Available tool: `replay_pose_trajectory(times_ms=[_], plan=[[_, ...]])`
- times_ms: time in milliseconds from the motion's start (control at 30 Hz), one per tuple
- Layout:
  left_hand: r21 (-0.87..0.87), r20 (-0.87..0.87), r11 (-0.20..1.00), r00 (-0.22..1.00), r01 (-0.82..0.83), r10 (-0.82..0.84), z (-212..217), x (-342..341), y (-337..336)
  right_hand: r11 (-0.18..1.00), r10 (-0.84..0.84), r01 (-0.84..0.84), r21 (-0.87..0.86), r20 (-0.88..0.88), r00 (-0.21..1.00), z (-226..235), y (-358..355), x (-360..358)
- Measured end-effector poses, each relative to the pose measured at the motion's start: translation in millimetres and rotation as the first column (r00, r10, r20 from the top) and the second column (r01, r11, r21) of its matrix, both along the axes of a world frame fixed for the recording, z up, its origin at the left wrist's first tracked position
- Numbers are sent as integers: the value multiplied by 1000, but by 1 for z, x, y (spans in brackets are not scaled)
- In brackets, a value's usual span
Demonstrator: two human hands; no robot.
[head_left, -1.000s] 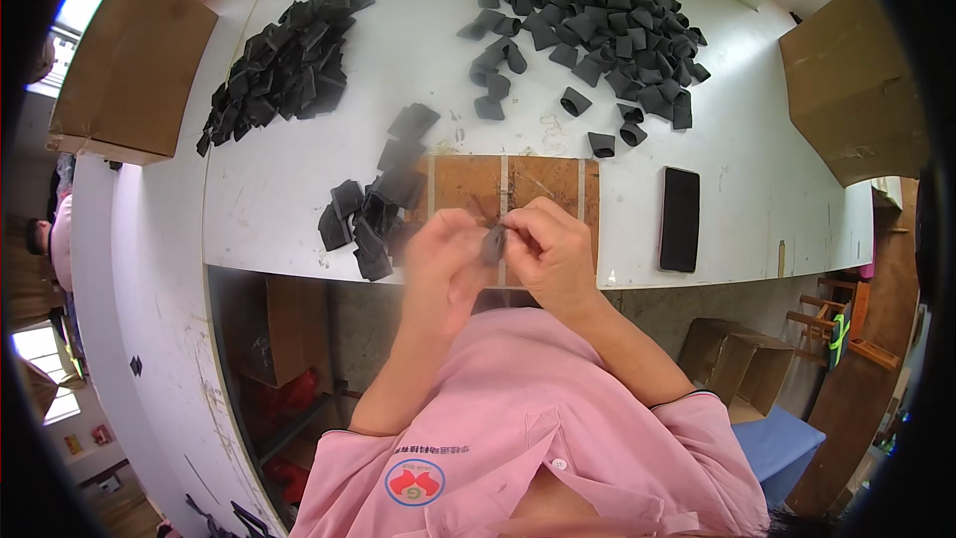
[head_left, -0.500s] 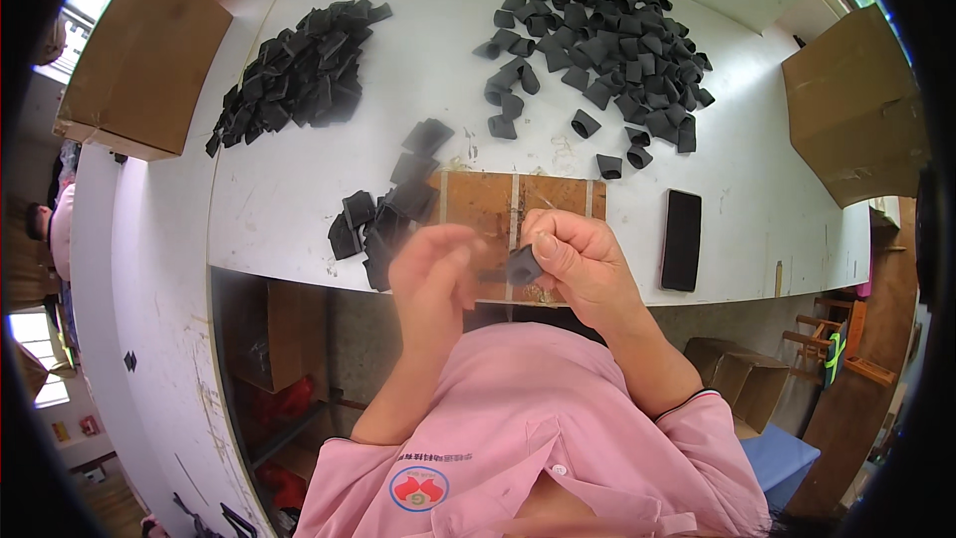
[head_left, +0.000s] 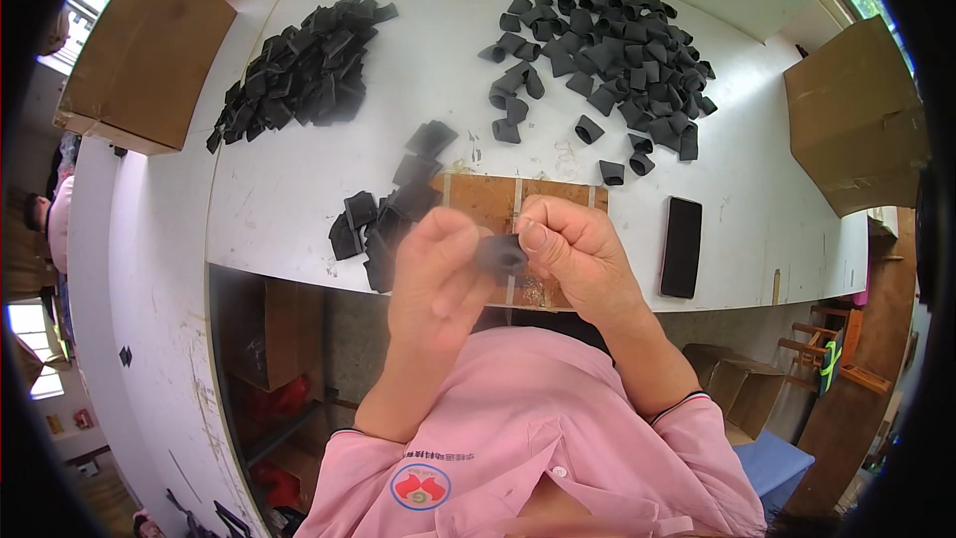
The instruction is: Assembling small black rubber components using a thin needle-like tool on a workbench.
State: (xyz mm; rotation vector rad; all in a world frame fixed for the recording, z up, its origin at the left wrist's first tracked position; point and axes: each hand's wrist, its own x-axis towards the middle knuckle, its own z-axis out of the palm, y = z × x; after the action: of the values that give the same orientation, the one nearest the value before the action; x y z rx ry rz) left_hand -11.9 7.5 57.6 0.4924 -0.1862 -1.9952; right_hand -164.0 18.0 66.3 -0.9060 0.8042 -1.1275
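Between my hands, over a brown board, is a short black fabric-like sleeve with its dark opening showing, slightly blurred. My right hand pinches its right edge between thumb and fingers. On the other side my left hand, smeared by motion, has its fingers curled at the sleeve's left edge. Flat black pieces lie in a loose group just left of the board. A larger heap of flat black pieces sits farther back at the left. At the back right is a pile of opened black sleeves.
A black phone lies right of the board on the white table. Cardboard boxes stand at the left and right. Beneath the table edge is an open shelf space. Another person is at the far left.
My left hand has moved in to the sleeve, which has shifted slightly left and now spans both hands. My right hand stays nearly in place, still pinching it.
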Motion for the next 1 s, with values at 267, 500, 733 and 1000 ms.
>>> replay_pose_trajectory(times_ms=[267,500,733,1000], plan=[[25,-266,983,949,184,-171,-27,7,-19,981,124,-126,147,21,992,-26,-25,-2],[8,-217,970,947,243,-235,-24,10,-22,986,111,-98,133,-88,990,-16,-21,-1],[223,-343,944,927,241,-156,-30,9,-22,986,133,-126,109,-66,989,-23,-28,0],[30,-264,988,955,152,-139,-32,3,-16,988,141,-139,68,-24,990,-39,-31,-2]])
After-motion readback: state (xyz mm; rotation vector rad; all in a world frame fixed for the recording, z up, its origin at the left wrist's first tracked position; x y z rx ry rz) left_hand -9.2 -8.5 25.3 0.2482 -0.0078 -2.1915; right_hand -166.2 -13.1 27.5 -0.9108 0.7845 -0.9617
